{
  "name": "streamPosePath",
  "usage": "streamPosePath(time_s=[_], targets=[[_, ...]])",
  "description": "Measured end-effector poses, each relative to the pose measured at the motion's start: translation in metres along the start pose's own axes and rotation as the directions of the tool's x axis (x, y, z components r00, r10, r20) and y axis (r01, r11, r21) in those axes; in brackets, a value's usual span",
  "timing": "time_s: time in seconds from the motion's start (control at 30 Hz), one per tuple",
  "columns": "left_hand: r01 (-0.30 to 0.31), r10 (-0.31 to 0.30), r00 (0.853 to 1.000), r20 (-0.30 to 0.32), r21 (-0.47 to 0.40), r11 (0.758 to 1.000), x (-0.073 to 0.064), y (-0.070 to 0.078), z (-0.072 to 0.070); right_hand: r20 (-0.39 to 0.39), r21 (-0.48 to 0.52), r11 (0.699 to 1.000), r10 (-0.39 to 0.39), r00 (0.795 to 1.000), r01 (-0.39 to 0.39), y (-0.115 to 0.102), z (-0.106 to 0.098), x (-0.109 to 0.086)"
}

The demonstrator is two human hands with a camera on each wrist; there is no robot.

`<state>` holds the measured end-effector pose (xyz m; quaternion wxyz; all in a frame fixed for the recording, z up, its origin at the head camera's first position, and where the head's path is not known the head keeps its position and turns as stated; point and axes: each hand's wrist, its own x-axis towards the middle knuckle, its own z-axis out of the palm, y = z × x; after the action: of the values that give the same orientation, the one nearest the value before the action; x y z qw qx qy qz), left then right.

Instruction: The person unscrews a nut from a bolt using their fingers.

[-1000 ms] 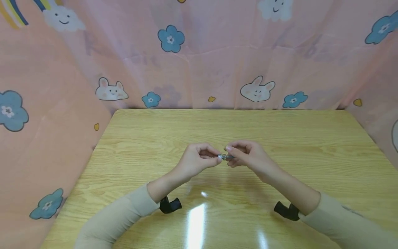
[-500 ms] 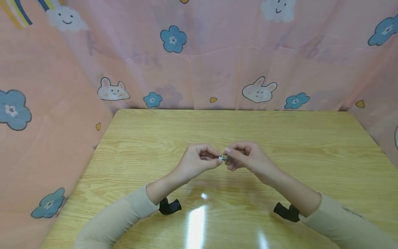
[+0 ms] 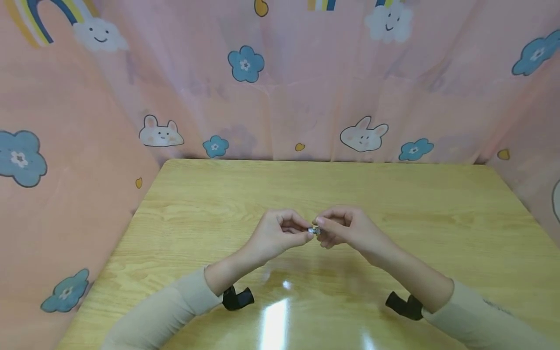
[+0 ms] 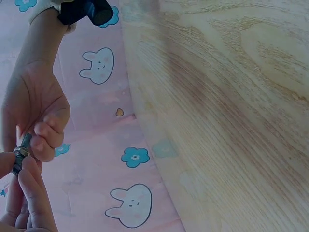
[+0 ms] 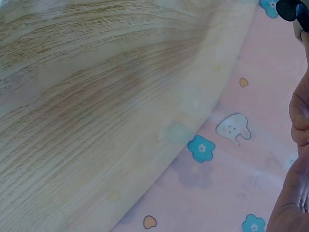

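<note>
A small metal bolt [image 4: 26, 140] with a nut [image 4: 21, 151] on its threads is held between both hands, above the table. My left hand [image 3: 273, 236] pinches the bolt at its left end between thumb and fingertips. The right hand [image 3: 352, 231] meets it from the other side, thumb and index fingertips at the nut, the other fingers curled below. In the left wrist view the threaded shank points toward the right palm [image 4: 38, 101]. Fingers partly cover the nut, so the exact contact there is hard to see. The right wrist view catches only the right hand's edge [image 5: 299, 125].
A wood-grain table [image 3: 210, 189] lies under the hands, with bright light reflections near its front. Pink printed cloth [image 3: 280, 97] hangs behind it and at both sides. Black wrist cameras [image 3: 237, 298] are fixed at both cuffs.
My right fingers have shifted slightly left, closer around the nut, covering the shank seen a second ago. The left hand keeps its pinch. The head view has tilted up slightly.
</note>
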<state>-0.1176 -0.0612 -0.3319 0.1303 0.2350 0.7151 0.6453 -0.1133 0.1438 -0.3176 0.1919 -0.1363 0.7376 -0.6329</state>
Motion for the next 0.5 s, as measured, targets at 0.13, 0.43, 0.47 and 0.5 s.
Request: streamPosePath(time_s=[0.13,0.43,0.47,0.5], targets=[[-0.013,0.013,1.0,0.006,0.008,1.0,-0.0018,-0.0002,0.0003,0.008,-0.012,1.0,-0.003,1.0,0.003,0.0003,-0.0006,-0.0034],[-0.015,0.015,1.0,-0.003,0.027,1.0,-0.002,0.0014,-0.0007,-0.001,-0.011,1.0,-0.006,1.0,0.006,-0.0015,-0.0014,-0.0027],[-0.016,0.016,1.0,-0.002,0.024,1.0,-0.0027,0.0012,-0.0006,0.002,-0.003,1.0,0.004,1.0,-0.004,-0.0013,-0.0008,-0.0027],[-0.014,0.014,1.0,-0.003,0.022,1.0,-0.0035,0.001,-0.0006,0.006,0.005,1.0,0.011,1.0,-0.011,-0.0008,-0.0001,-0.0027]])
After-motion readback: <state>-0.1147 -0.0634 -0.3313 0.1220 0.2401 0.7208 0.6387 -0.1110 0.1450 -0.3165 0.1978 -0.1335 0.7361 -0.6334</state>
